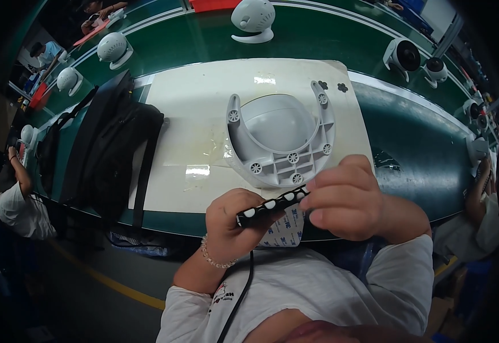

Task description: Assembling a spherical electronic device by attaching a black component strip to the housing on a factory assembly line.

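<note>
Long green workbench (409, 131) over grey floor (84, 297) with a yellow line (112, 283)

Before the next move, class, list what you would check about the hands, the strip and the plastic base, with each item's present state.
1. Left hand grips the black strip of foam pads: ok.
2. Right hand pinches the strip's end: ok.
3. Grey U-shaped plastic base lies underside up on the white mat: ok.
4. Base's round sockets uncovered: ok.
5. Pad already peeled: cannot tell.

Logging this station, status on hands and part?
Left hand and right hand both grip the black pad strip. Grey fan base upside down on white mat, untouched. Black bag left, clear.
</note>
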`<action>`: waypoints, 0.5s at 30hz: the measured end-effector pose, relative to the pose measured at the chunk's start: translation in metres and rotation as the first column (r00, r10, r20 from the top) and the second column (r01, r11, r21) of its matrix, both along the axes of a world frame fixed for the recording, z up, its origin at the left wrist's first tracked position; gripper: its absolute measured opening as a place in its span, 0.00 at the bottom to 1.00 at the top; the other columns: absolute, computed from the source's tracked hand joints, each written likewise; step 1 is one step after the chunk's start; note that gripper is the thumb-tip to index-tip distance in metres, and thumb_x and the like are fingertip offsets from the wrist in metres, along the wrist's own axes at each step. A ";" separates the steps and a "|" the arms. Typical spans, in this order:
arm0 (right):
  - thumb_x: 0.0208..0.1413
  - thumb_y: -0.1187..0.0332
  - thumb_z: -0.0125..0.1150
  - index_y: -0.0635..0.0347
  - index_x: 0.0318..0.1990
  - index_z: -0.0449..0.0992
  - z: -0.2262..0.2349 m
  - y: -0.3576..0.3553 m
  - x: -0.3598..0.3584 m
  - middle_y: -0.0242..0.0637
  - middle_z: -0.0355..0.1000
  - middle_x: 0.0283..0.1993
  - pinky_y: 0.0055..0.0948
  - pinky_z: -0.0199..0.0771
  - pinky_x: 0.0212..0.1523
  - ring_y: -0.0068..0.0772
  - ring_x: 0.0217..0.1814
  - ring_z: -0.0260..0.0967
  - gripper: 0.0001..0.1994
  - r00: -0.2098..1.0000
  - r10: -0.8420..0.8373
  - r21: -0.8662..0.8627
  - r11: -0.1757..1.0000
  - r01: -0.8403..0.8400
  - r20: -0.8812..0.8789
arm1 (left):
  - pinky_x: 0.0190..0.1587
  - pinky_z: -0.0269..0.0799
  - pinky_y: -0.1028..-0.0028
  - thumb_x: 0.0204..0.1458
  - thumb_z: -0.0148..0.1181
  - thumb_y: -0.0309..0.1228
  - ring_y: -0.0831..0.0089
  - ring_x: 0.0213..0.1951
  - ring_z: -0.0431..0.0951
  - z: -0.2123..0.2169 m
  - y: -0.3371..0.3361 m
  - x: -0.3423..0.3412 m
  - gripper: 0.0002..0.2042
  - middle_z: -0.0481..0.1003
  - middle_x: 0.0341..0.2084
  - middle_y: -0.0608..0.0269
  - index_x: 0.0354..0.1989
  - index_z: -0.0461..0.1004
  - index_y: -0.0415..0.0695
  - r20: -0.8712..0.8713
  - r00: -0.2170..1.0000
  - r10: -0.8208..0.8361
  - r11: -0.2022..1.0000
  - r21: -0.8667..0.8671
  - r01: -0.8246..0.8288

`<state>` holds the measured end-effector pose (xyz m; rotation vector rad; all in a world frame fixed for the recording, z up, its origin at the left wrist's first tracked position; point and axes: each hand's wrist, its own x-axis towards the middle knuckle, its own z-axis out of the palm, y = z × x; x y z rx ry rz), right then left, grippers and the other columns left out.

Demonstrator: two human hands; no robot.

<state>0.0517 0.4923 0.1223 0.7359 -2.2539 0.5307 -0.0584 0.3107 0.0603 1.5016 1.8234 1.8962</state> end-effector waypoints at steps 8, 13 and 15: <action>0.41 0.73 0.60 0.53 0.41 0.68 -0.005 -0.002 -0.007 0.31 0.71 0.34 0.27 0.59 0.38 0.31 0.39 0.69 0.16 1.000 -0.002 -0.160 0.987 0.003 0.008 | 0.21 0.64 0.75 0.30 0.67 0.18 0.68 0.19 0.71 0.003 -0.002 0.001 0.15 0.69 0.17 0.59 0.27 0.67 0.40 -0.028 0.999 0.036 0.999 -0.010 -0.037; 0.42 0.74 0.60 0.54 0.40 0.68 -0.006 -0.008 -0.009 0.31 0.71 0.35 0.27 0.60 0.36 0.31 0.39 0.69 0.15 0.996 0.080 -0.238 0.967 -0.088 -0.043 | 0.21 0.63 0.75 0.29 0.66 0.19 0.68 0.19 0.70 0.004 -0.003 -0.002 0.15 0.69 0.16 0.60 0.26 0.67 0.40 -0.032 0.999 0.028 0.999 -0.027 -0.029; 0.42 0.74 0.59 0.54 0.41 0.69 -0.006 -0.019 -0.014 0.32 0.69 0.37 0.27 0.60 0.35 0.30 0.37 0.68 0.15 0.998 0.058 -0.455 0.888 -0.059 -0.017 | 0.20 0.62 0.74 0.29 0.66 0.19 0.67 0.18 0.69 0.006 0.000 -0.001 0.15 0.69 0.16 0.60 0.26 0.67 0.40 -0.097 0.995 0.020 1.000 0.002 -0.020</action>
